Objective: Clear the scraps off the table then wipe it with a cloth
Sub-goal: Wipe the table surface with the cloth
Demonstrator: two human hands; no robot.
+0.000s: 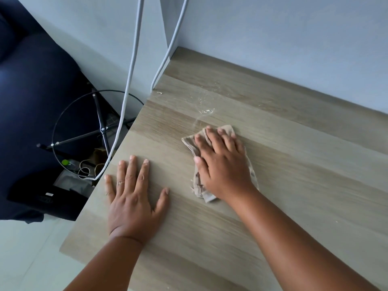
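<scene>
Both hands (134, 198) flat, right on cloth (190, 141)

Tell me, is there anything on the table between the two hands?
No. In the head view, only bare wooden table shows between the flat left hand and the right hand pressing the cloth.

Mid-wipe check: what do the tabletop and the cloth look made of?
Table: likely laminate or veneer in pale wood grain, matte; banded grain, faint sheen. Cloth under the right hand: beige woven fabric, soft and crumpled, frayed edge.
</scene>
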